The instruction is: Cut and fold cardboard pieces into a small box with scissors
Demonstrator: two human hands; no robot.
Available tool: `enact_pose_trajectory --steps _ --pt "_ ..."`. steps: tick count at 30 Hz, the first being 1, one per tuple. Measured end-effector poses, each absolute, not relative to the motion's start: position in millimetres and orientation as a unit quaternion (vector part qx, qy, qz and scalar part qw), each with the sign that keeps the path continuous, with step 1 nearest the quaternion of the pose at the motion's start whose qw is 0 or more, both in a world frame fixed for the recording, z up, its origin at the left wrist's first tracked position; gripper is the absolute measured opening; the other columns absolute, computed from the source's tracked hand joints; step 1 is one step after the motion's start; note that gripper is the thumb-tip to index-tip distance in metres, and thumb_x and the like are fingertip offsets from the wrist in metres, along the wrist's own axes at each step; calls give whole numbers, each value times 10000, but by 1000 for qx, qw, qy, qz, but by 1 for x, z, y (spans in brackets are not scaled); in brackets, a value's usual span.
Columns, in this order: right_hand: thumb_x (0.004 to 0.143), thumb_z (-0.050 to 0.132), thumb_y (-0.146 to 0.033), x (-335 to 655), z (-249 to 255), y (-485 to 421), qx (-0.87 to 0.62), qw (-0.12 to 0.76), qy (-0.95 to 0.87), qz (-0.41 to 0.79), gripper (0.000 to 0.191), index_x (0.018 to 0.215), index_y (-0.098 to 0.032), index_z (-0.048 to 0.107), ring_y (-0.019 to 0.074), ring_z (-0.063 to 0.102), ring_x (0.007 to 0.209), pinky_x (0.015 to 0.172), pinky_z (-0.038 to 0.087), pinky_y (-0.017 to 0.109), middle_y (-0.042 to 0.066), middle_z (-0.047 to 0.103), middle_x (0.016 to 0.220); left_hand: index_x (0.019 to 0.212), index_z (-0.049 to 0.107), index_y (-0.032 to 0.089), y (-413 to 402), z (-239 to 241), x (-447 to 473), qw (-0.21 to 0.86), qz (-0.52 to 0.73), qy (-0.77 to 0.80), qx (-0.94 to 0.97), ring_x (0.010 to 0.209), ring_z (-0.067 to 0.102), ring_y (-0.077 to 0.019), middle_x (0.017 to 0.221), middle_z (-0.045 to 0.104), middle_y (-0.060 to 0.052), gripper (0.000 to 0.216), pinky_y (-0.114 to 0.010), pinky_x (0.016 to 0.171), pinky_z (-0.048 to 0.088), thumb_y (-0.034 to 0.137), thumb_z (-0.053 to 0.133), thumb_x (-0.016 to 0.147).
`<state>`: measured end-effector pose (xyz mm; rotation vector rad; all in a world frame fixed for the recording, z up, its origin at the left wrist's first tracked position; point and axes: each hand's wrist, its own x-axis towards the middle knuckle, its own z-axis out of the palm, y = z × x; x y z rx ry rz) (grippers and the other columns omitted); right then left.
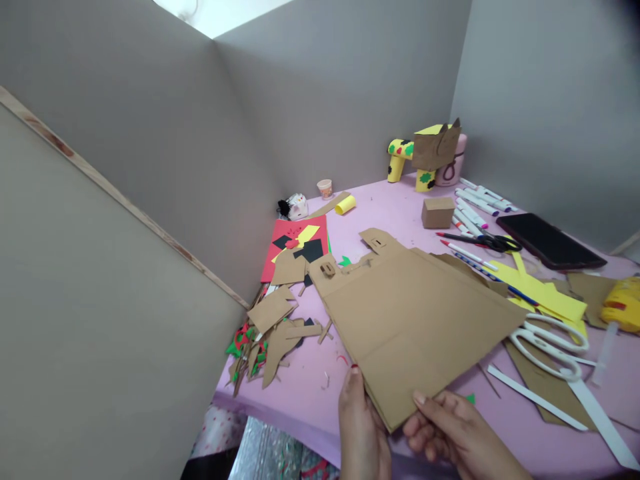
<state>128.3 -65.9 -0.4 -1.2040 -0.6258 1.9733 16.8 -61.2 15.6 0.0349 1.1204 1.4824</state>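
A large flat piece of brown cardboard [410, 320], folded into layers, is held above the near part of the table. Slotted tabs stick out at its far end. My left hand [361, 420] grips the left edge near the closest corner, thumb on top. With thumb above and fingers curled beneath, my right hand [450, 427] pinches the near edge to the right of that corner. White-handled scissors [555, 347] lie just right of the cardboard. Cardboard scraps [285, 340] are heaped to its left.
Markers [480, 200], black scissors [495, 241], a dark phone or tablet [550, 240] and a yellow glue gun [623, 303] lie at the right. A cardboard-headed yellow figure [425, 153] and small box [438, 212] stand behind. Red paper [270, 250] lies left. Grey partitions [340, 93] enclose the table.
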Motion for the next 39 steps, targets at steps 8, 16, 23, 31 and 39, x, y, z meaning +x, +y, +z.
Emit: enact_pose_trajectory --steps 8,16,23,31,39 --pt "622 718 -544 127 -3 -67 -467 369 -248 764 438 539 -116 675 96 598 403 392 419 157 36 663 456 845 615 114 -59 5 18 538 642 540 81 813 658 -211 817 714 -89 211 -299 733 484 303 533 799" --pt "611 719 -557 125 -3 -65 -464 377 -242 764 459 511 -110 686 74 590 374 377 418 126 40 669 425 1087 545 103 -53 23 20 598 628 493 70 906 649 -223 926 708 -116 354 -312 780 484 305 560 796" --pt "630 711 -545 126 -4 -66 -468 376 -241 762 450 533 -108 674 88 599 388 379 423 142 41 673 452 1171 468 87 -53 18 20 589 632 496 89 902 657 -226 971 702 -141 415 -327 792 494 244 561 798" --pt "608 722 -552 125 -6 -66 -465 377 -242 763 459 522 -103 677 86 596 376 368 418 137 48 671 443 1134 489 88 -52 22 20 593 619 510 72 912 658 -218 927 713 -126 348 -312 792 500 212 540 813" --pt "581 721 -575 122 -2 -62 -458 375 -245 768 481 509 -104 655 82 583 359 350 396 135 39 657 433 993 564 96 -48 29 18 651 568 502 -26 859 673 -237 965 709 -135 246 -325 733 523 253 511 810"
